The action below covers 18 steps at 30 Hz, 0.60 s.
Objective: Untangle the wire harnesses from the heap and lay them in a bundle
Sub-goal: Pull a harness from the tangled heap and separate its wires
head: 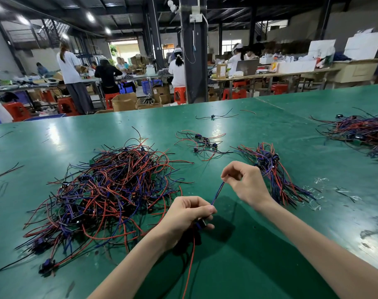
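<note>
A tangled heap of red, blue and black wire harnesses (106,190) lies on the green table (259,244) at the left. One harness (217,194) is stretched between my hands. My left hand (188,216) grips its dark connector end, with a red wire hanging down from the fist. My right hand (246,182) pinches the blue wire's upper end, above and to the right of my left hand. Behind my right hand lies a straightened bundle of harnesses (276,173).
A small loose group of harnesses (203,143) sits past the middle, a single one (214,116) farther back, and another large pile (364,132) at the far right. Clear plastic scraps (326,186) lie right of the bundle. People work at benches beyond the table's far edge.
</note>
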Available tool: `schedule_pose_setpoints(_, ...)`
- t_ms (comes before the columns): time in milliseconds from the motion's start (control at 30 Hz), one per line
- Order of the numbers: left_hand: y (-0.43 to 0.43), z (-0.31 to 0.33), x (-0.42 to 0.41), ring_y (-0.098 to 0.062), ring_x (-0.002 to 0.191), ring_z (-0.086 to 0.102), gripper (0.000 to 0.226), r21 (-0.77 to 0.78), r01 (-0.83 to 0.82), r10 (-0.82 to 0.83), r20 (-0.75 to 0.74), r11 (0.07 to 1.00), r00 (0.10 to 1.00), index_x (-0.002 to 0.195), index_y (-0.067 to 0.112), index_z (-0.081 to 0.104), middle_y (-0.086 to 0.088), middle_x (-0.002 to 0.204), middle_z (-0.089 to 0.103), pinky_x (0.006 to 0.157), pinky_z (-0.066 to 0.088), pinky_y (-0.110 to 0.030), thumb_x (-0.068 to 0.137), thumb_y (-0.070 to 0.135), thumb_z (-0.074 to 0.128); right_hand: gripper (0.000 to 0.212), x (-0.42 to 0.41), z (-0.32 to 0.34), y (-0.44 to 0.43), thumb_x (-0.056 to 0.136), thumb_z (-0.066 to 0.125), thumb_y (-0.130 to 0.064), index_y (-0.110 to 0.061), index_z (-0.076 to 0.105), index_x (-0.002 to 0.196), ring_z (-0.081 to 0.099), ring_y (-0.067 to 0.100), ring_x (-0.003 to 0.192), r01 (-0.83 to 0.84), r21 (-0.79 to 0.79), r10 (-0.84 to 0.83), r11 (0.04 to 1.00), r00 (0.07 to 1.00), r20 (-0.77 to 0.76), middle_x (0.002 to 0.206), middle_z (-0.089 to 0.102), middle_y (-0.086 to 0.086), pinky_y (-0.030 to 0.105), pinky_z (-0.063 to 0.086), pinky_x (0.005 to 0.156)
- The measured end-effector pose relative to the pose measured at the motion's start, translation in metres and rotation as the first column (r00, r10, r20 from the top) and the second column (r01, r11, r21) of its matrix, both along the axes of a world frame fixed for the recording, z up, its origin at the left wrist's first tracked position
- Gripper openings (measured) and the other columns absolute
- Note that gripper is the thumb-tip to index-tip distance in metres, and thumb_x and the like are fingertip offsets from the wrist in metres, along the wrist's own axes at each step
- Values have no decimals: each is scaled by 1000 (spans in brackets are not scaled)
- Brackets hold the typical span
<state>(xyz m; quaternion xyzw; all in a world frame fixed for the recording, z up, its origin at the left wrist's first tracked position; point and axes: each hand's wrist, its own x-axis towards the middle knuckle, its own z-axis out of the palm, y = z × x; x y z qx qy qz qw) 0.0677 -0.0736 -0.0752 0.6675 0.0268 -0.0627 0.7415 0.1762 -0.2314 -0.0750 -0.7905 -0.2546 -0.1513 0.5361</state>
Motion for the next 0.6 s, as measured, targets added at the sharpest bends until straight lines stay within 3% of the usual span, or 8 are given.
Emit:
schedule_pose_setpoints(167,-1,1,0,-12,47,55,18,12,15,-14,-31,1000,999,65,5,66,-7,57,59,53,52,-23,82,2,66,26,-2,-3,2,72,62,15,-10,66,66,49,17,61,73,-167,-18,983,949,314,66,60,3,34,46,62)
schedule_pose_setpoints(333,0,-1,1,-12,48,53,20,22,44,-43,-19,999,999,62,9,67,-6,58,58,53,52,-23,81,5,67,26,-2,-4,2,67,62,16,-9,65,65,49,22,62,209,-271,-5,940,800,600,63,56,0,31,40,61)
schedule_pose_setpoints(433,0,-2,2,-12,48,54,16,19,58,-57,-14,998,998,61,9,67,-6,57,59,53,52,-23,77,9,70,22,-2,-5,3,65,59,13,-9,65,65,52,24,62,234,-344,67,909,734,676,65,56,1,34,39,59)
schedule_pose_setpoints(500,1,-2,0,-13,49,56,12,22,70,-70,-17,997,997,61,11,68,-6,58,61,54,53,-24,70,15,73,21,-1,-7,5,71,61,12,-8,67,69,52,22,63,161,-324,58,932,817,574,67,58,2,33,41,61)
schedule_pose_setpoints(600,2,-2,-1,-13,52,59,14,61,95,-94,-10,994,995,66,10,70,-4,59,62,60,53,-28,64,23,75,15,2,-6,3,78,67,5,-10,68,75,45,9,57,30,-115,-21,993,997,79,62,54,-3,22,39,59)
